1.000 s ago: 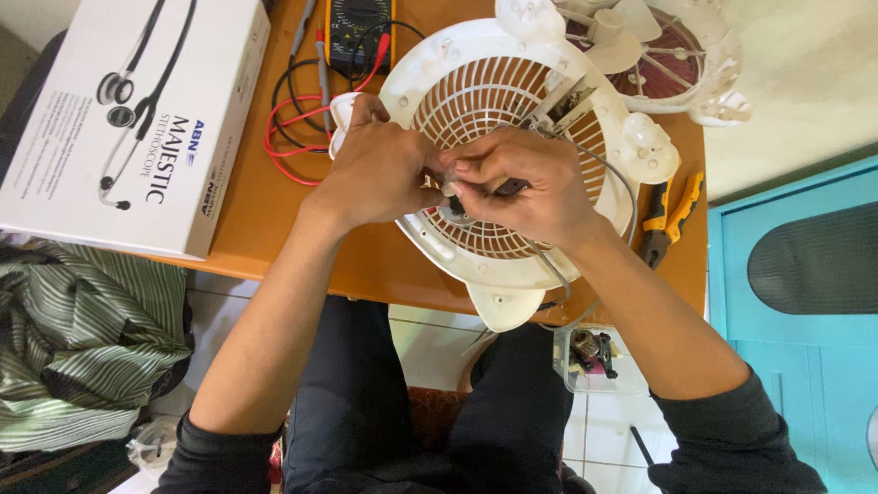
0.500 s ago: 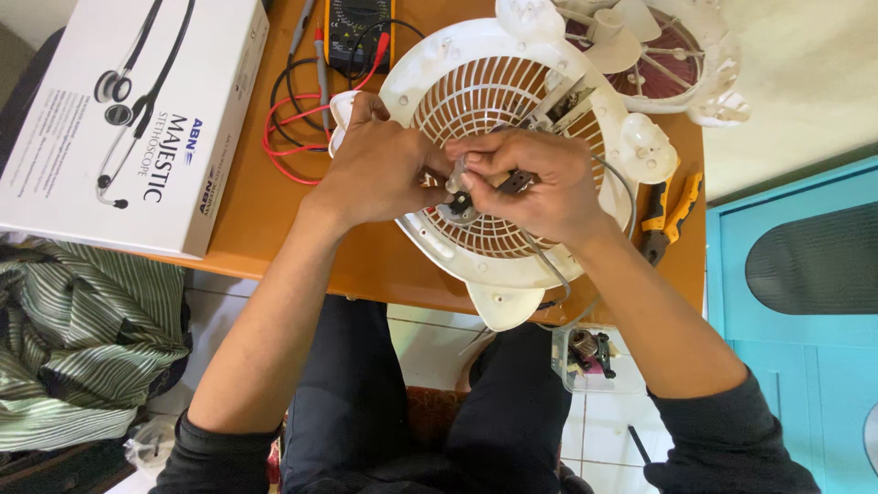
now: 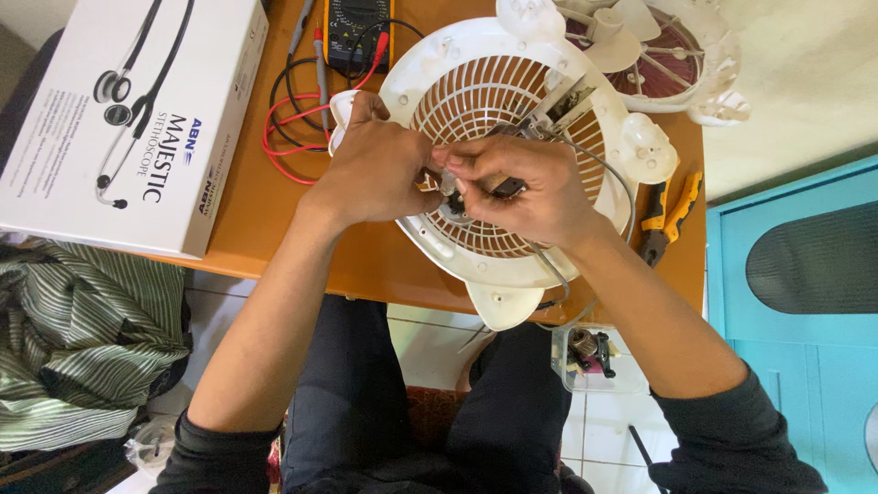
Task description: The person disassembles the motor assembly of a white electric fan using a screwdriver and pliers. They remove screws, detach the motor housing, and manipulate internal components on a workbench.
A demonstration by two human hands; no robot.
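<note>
Left hand (image 3: 380, 174) was clamped on round white plastic fan grille (image 3: 476, 247), frame centre | right hand (image 3: 526, 187) was pinched on small dark part (image 3: 508, 188) | fitting at hub judged underway; fine alignment needed next

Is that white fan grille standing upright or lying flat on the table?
Lying flat. The white fan grille rests on the orange table, its round slotted face toward the camera, under both hands.

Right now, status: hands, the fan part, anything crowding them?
Left hand and right hand pinch a small part at the white fan grille hub. Grey wire trails beside; pliers lie apart.
</note>
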